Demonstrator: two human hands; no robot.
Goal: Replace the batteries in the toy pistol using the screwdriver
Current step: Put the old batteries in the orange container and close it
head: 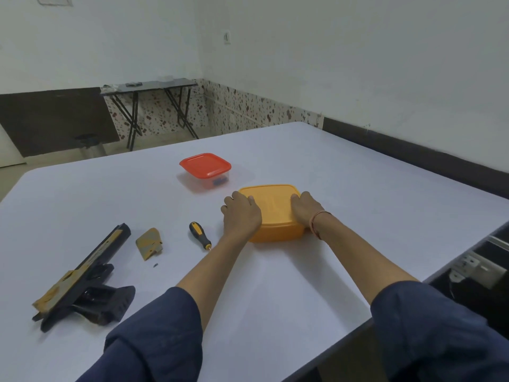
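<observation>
The black and tan toy pistol [82, 279] lies on its side at the table's left. Its detached battery cover [149, 243] rests to the right of the barrel, with a tiny screw [155, 264] just below it. A black and yellow screwdriver [200, 235] lies further right. My left hand [241, 215] grips the left side of a yellow lidded box [275, 205], and my right hand [304, 209] grips its right side. The lid sits on the box.
A clear box with a red lid [205, 170] stands behind the yellow one, something dark inside. The white table [275, 285] ends at my right, where a metal frame [473, 266] shows. A folding table [148, 89] stands by the far wall.
</observation>
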